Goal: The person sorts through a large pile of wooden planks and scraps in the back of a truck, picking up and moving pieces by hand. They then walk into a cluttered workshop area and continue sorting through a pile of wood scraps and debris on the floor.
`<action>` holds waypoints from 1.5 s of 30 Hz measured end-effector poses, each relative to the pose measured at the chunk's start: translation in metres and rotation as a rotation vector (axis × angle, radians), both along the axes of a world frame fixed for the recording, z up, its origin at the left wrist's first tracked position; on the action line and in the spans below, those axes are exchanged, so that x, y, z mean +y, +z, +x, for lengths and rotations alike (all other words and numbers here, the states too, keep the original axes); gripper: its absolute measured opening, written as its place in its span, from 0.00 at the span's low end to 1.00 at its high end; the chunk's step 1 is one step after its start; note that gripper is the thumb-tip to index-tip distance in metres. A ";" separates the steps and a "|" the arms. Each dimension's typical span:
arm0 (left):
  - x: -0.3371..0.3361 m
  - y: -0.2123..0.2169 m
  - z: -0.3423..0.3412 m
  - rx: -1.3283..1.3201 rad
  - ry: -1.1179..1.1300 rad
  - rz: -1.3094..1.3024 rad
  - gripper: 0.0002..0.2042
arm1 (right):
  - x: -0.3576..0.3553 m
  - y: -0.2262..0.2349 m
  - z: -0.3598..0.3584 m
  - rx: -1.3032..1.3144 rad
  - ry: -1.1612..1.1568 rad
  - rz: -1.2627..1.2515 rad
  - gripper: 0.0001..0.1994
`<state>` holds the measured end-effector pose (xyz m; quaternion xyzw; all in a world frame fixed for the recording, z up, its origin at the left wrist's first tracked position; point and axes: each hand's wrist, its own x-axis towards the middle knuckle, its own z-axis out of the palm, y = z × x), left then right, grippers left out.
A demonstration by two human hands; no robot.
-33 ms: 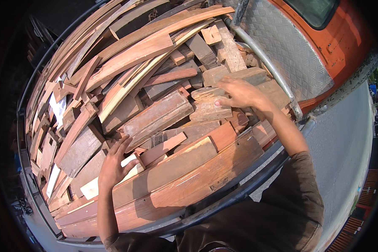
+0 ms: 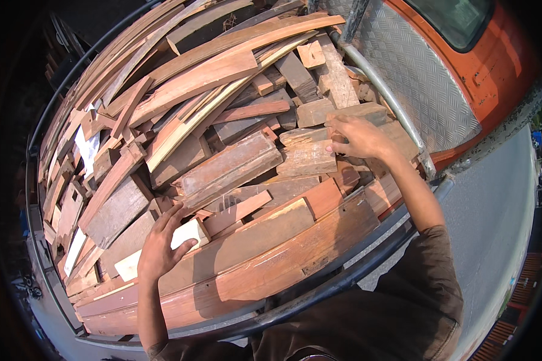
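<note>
Left hand [image 2: 162, 248]: at 8 o'clock from the view centre, open, thumb spread from the fingers, nothing visible in its grasp. A pale wood block [image 2: 191, 233] lies just beside it at 3 o'clock; contact cannot be confirmed.

Right hand [image 2: 362, 138]: at 2 o'clock, partly open, fingers bent, thumb apart, over the wood pile. The thumb is at the end of a weathered block [image 2: 304, 159]; whether the hand grips it cannot be told.

A reddish-brown plank [image 2: 283, 263] borders the pile at 6 o'clock. An orange cab [image 2: 494, 72] stands at 2 o'clock.
</note>
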<state>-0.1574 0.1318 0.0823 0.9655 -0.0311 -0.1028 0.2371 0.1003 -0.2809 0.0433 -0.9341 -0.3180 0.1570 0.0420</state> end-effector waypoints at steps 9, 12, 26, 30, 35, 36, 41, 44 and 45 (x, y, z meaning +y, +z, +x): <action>0.036 -0.007 -0.239 0.006 0.653 0.158 0.28 | 0.006 0.029 -0.077 0.227 -0.046 0.139 0.33; 0.033 -0.033 -0.284 -0.033 0.817 0.071 0.27 | 0.047 0.039 -0.109 0.180 -0.051 0.084 0.32; 0.041 -0.035 -0.347 -0.740 0.012 -0.454 0.26 | 0.351 0.051 -0.392 0.343 0.459 0.209 0.31; 0.111 -0.024 -0.453 -0.811 0.029 -0.379 0.23 | 0.468 0.052 -0.493 0.498 0.623 0.224 0.29; 0.249 -0.028 -0.656 -0.873 0.862 -0.210 0.17 | 0.584 0.058 -0.606 0.663 0.696 0.244 0.32; 0.266 -0.043 -0.700 -0.908 1.100 -0.093 0.17 | 0.608 0.052 -0.626 0.709 0.686 0.239 0.32; 0.361 -0.185 -0.877 -0.768 2.076 0.030 0.16 | 0.748 0.030 -0.722 0.701 0.805 0.347 0.27; 0.386 -0.322 -0.978 -0.236 2.159 -0.247 0.18 | 0.843 0.025 -0.793 0.740 0.884 0.377 0.24; 0.385 -0.359 -1.006 -0.116 2.102 -0.433 0.19 | 0.879 0.026 -0.813 0.746 0.926 0.395 0.23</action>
